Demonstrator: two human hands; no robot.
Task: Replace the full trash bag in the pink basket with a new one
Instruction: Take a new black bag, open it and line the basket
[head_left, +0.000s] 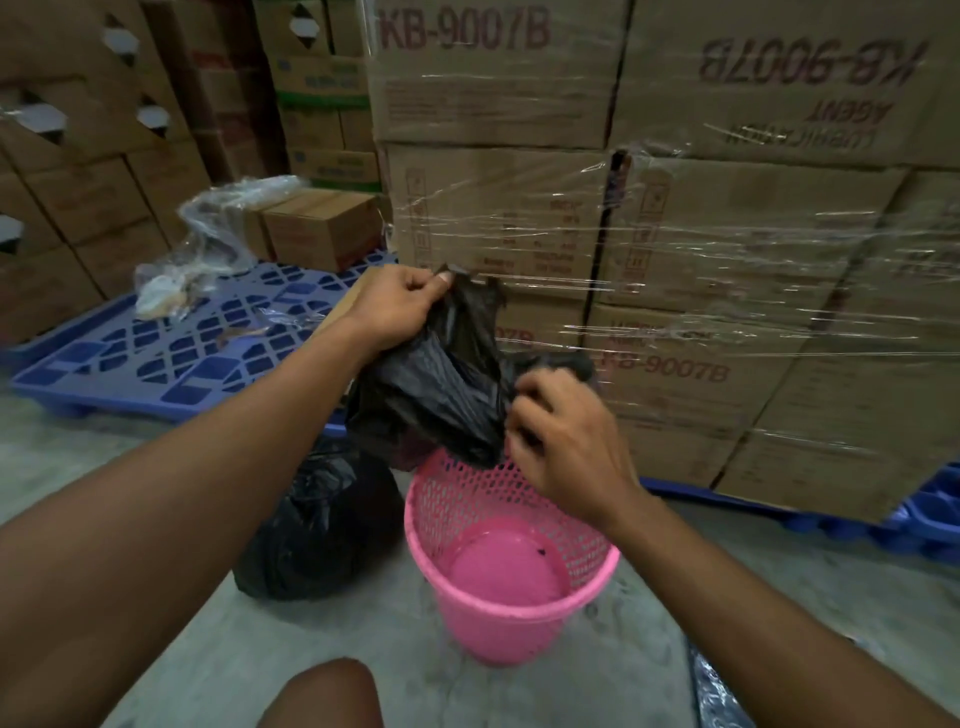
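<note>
The new black bag (441, 384) hangs crumpled in the air just above the far rim of the pink basket (506, 623), its lower end dipping to the rim. The basket stands unlined on the concrete floor (649, 665), with a small dark speck on its bottom. How far the bag's mouth is open cannot be made out — the folds are dark and blurred.

The left hand (397, 306) pinches the bag's top edge between thumb and curled fingers. The right hand (566, 441) grips the bag's side, fingers closed into the plastic — their tips are hidden in it.

The full black bag (317, 530) sits on the floor, touching the basket's left side. Behind stand a blue pallet (171, 348) and stretch-wrapped cartons (727, 249).
</note>
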